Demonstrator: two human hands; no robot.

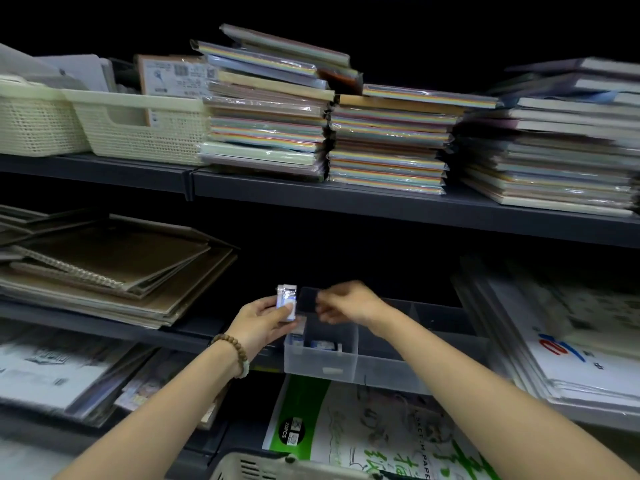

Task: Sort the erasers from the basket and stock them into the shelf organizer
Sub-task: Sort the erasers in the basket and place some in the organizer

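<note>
Nearest, the basket [263, 467] is sitting at bottom edge; my left hand [261, 323] is pinching erasers [286, 302] at frame centre above the organizer [320, 363], my right hand [349, 303] is curling beside them, blurred, grip I cannot tell.

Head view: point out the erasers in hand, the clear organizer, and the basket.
erasers [287, 292], head view, upper end of the held stack.
organizer [320, 358], head view, clear front wall.
basket [244, 463], head view, slotted wall at the bottom edge.
</note>
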